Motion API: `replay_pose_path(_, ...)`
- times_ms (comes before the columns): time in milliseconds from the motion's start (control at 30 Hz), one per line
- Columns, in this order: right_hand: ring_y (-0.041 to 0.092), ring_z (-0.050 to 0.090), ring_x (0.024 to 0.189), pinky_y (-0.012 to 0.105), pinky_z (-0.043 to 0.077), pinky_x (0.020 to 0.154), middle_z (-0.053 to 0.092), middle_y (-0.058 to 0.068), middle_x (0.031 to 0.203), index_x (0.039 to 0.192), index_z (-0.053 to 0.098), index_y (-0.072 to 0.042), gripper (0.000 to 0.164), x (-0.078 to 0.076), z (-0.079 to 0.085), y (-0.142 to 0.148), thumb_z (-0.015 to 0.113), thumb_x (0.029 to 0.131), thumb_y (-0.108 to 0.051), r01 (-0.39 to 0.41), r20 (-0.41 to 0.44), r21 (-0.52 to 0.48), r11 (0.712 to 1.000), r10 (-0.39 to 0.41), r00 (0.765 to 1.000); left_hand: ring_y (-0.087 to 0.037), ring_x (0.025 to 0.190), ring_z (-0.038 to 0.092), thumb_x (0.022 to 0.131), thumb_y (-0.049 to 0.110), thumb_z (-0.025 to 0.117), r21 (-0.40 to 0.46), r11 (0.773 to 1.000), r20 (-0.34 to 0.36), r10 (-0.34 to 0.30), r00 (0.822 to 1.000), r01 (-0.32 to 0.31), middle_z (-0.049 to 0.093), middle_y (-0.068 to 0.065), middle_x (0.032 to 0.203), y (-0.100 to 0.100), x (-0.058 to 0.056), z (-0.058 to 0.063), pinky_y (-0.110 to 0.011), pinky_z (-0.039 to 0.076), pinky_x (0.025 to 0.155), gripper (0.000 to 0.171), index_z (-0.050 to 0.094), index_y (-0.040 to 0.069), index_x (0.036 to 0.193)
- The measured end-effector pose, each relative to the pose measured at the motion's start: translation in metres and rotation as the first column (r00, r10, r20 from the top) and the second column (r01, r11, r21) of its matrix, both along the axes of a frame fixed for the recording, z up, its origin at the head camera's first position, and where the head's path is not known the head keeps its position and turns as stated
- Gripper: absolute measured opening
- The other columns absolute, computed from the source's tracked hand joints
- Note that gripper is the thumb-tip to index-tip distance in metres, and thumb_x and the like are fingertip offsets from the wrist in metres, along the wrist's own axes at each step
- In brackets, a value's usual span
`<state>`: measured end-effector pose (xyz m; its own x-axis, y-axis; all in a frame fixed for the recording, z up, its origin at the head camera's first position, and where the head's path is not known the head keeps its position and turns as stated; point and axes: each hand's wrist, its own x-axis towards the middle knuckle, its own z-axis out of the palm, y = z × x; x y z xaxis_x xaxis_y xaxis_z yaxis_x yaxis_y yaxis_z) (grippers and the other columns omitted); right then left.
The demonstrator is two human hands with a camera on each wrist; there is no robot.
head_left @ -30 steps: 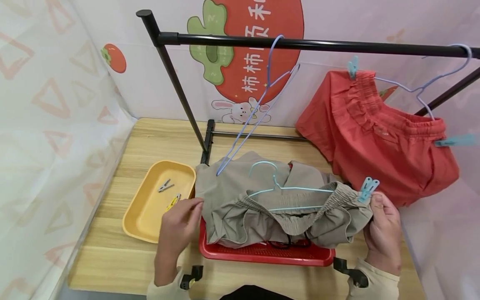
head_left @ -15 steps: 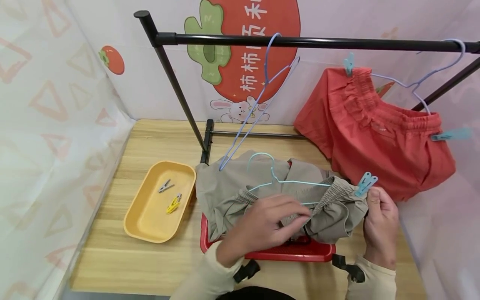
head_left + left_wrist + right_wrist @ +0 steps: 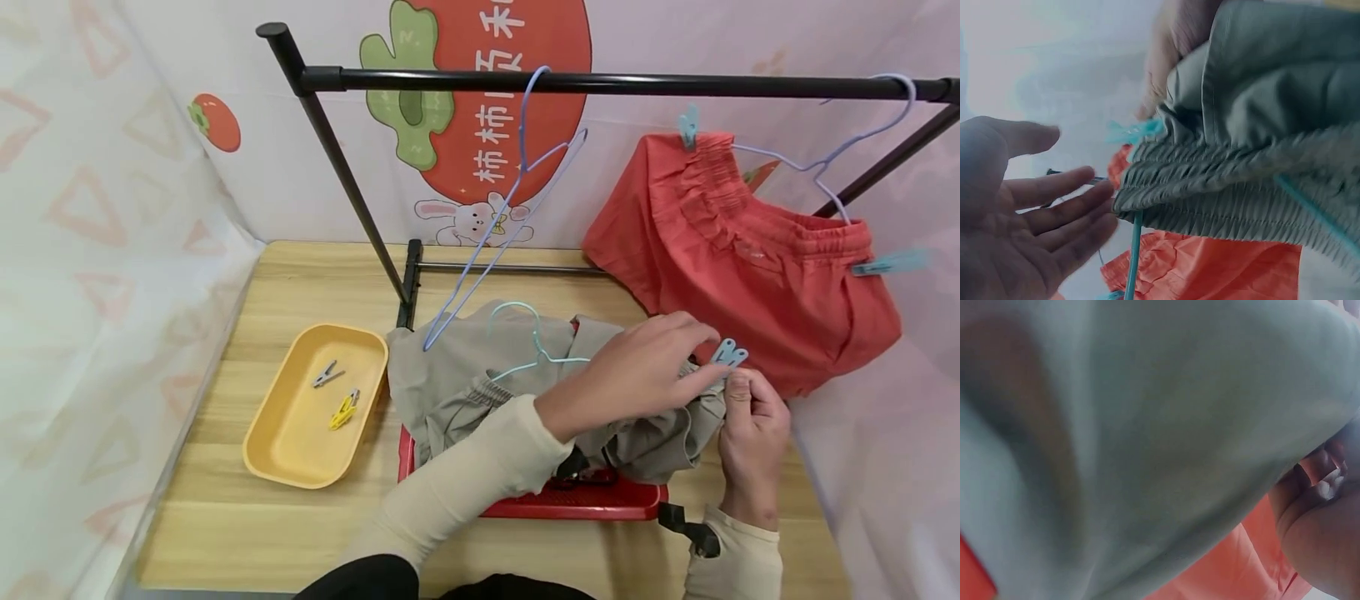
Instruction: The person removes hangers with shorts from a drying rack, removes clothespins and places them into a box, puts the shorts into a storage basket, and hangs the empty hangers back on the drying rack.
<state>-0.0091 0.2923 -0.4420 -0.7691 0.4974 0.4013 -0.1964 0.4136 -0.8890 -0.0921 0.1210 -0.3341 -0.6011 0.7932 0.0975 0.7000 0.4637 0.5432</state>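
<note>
Grey-green shorts (image 3: 465, 367) with an elastic waistband (image 3: 1222, 169) lie over a red basket (image 3: 570, 502). A turquoise hanger (image 3: 536, 354) sits inside the waistband. My right hand (image 3: 753, 433) pinches the shorts at the waistband's right end, next to a light blue clothespin (image 3: 729, 353) clipped there. My left hand (image 3: 637, 375) reaches across the shorts towards that end. In the left wrist view its fingers are extended, with the fingertips at the waistband's edge; whether they touch it is unclear. Cloth fills most of the right wrist view and partly hides the right hand (image 3: 1322, 519).
Red shorts (image 3: 750, 258) hang at the right from a black rack (image 3: 637, 85), clipped with blue clothespins. A bare purple hanger (image 3: 480, 258) hangs from the same bar. At the left stands a yellow tray (image 3: 285, 454) with a grey clothespin (image 3: 327, 375) and a yellow one.
My left hand has moved right from beside the shorts' left end, across them to the right end near the clothespin. The right hand keeps its hold with little movement.
</note>
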Motion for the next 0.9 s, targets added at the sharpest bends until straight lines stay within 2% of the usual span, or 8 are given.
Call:
replay_pose_path(67, 0.007, 0.045, 0.071, 0.019, 0.034, 0.068, 0.05, -0.007, 0.074, 0.096, 0.062, 0.019, 0.022, -0.001, 0.001, 0.0, 0.05, 0.106, 0.002, 0.0, -0.01, 0.0, 1.0, 0.0, 1.0, 0.0, 0.088, 0.052, 0.105, 0.05, 0.055, -0.073, 0.997, 0.009, -0.012, 1.0, 0.012, 0.06, 0.011, 0.098, 0.012, -0.007, 0.002, -0.015, 0.042, 0.072, 0.032, 0.067, 0.021, 0.107)
replay_pose_path(167, 0.008, 0.045, 0.073, 0.019, 0.034, 0.068, 0.051, -0.007, 0.074, 0.095, 0.063, 0.018, 0.022, -0.001, 0.001, -0.001, 0.051, 0.106, 0.002, 0.013, -0.003, 0.022, 1.0, -0.013, 1.0, -0.003, 0.073, 0.049, 0.104, 0.052, 0.055, -0.151, 0.988, 0.076, -0.031, 0.997, 0.042, 0.056, 0.008, 0.082, 0.026, -0.016, 0.002, -0.017, 0.039, 0.062, 0.035, 0.06, 0.02, 0.091)
replay_pose_path(300, 0.006, 0.043, 0.07, 0.02, 0.032, 0.066, 0.045, -0.008, 0.071, 0.091, 0.06, 0.017, 0.025, -0.002, 0.002, -0.001, 0.053, 0.106, -0.001, 0.027, 0.016, 0.059, 0.998, -0.028, 0.999, -0.004, 0.065, 0.049, 0.102, 0.054, 0.057, -0.217, 0.976, 0.173, 0.004, 0.985, 0.034, 0.054, 0.007, 0.077, 0.04, -0.023, 0.003, -0.018, 0.038, 0.058, 0.037, 0.057, 0.02, 0.088)
replay_pose_path(433, 0.005, 0.041, 0.068, 0.021, 0.031, 0.064, 0.043, -0.007, 0.069, 0.086, 0.058, 0.015, 0.026, -0.002, 0.003, -0.002, 0.055, 0.106, -0.003, 0.042, 0.034, 0.081, 0.996, -0.045, 0.998, -0.005, 0.064, 0.05, 0.102, 0.054, 0.058, -0.252, 0.968, 0.228, 0.049, 0.973, 0.01, 0.054, 0.007, 0.075, 0.047, -0.026, 0.003, -0.019, 0.039, 0.058, 0.035, 0.058, 0.021, 0.091)
replay_pose_path(533, 0.006, 0.041, 0.067, 0.02, 0.03, 0.064, 0.044, -0.007, 0.069, 0.084, 0.056, 0.014, 0.027, -0.001, 0.005, -0.004, 0.056, 0.105, -0.002, 0.045, 0.041, 0.092, 0.995, -0.049, 0.998, -0.003, 0.067, 0.052, 0.102, 0.051, 0.059, -0.252, 0.968, 0.234, 0.053, 0.971, 0.008, 0.057, 0.008, 0.077, 0.051, -0.026, 0.003, -0.018, 0.041, 0.06, 0.03, 0.061, 0.022, 0.094)
replay_pose_path(733, 0.006, 0.037, 0.061, 0.021, 0.027, 0.059, 0.04, -0.007, 0.066, 0.08, 0.054, 0.013, 0.03, 0.0, 0.004, -0.002, 0.056, 0.105, -0.003, 0.041, 0.038, 0.1, 0.994, -0.045, 0.998, 0.0, 0.078, 0.055, 0.102, 0.049, 0.061, -0.258, 0.966, 0.189, 0.043, 0.981, 0.007, 0.06, 0.014, 0.087, 0.051, -0.023, 0.004, -0.015, 0.042, 0.068, 0.023, 0.062, 0.028, 0.109)
replay_pose_path(900, 0.007, 0.038, 0.061, 0.02, 0.028, 0.058, 0.042, -0.005, 0.065, 0.082, 0.054, 0.015, 0.028, -0.002, 0.006, -0.003, 0.055, 0.105, -0.001, 0.013, 0.034, 0.077, 0.997, -0.016, 0.999, 0.001, 0.08, 0.055, 0.104, 0.044, 0.06, -0.222, 0.975, 0.19, 0.023, 0.982, 0.02, 0.059, 0.015, 0.089, 0.047, -0.021, 0.004, -0.015, 0.043, 0.069, 0.018, 0.06, 0.027, 0.11)
